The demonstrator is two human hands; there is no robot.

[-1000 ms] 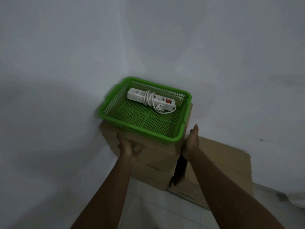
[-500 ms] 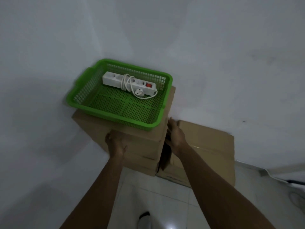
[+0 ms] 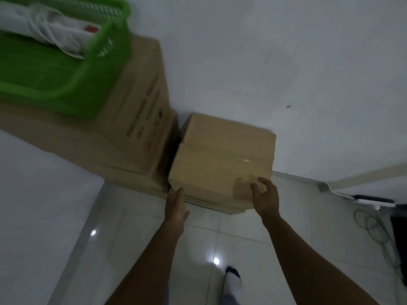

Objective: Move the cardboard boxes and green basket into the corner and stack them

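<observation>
Up in the top left corner sits the green basket (image 3: 66, 69). It looks blurry. A white power strip (image 3: 44, 29) with its cord lies inside it. The basket rests on top of a big cardboard box (image 3: 136, 106) with dark writing on its side. That big box sits on another box (image 3: 123, 172) below it, and the stack stands right up against the white wall (image 3: 286, 62).

Just to the right of the stack is a smaller cardboard box (image 3: 222, 155). It stands on the white tile floor (image 3: 136, 227), close against the wall, with only a thin dark gap between it and the stack.

The left hand (image 3: 176, 208) is at the near left bottom corner of the smaller box. Its fingers are straight and flat, and the tips touch the box edge. It is not wrapped around anything.

The right hand (image 3: 265, 197) is at the near right side of the same box. Its fingers are curled a little and spread, right at the box's front face. I cannot tell if it is gripping the box or only touching it.

Lower down, a foot in a white sock (image 3: 232, 280) stands on the shiny tiles. At the far right, some thin wires (image 3: 372, 227) lie on the floor.
</observation>
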